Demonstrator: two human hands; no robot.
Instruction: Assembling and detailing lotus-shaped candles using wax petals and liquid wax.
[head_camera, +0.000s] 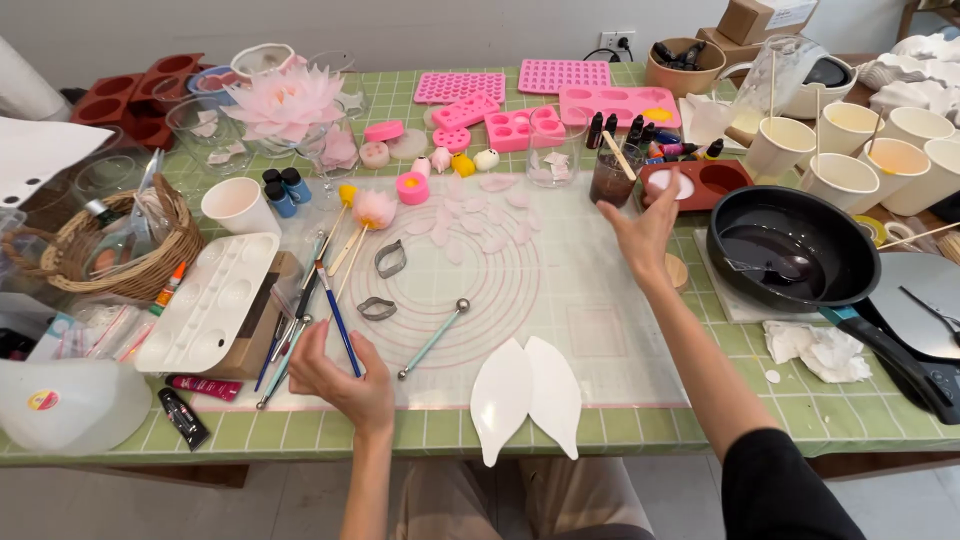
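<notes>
Head camera looks steeply down (from close) over the craft table (600, 420).

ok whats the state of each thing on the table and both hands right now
left hand: resting on the mat by the blue brush
right hand: open, reaching toward the dark glass
black pan: holding dark liquid
paper cups: upright, filled
white petal shapes: lying flat, overlapping
</notes>
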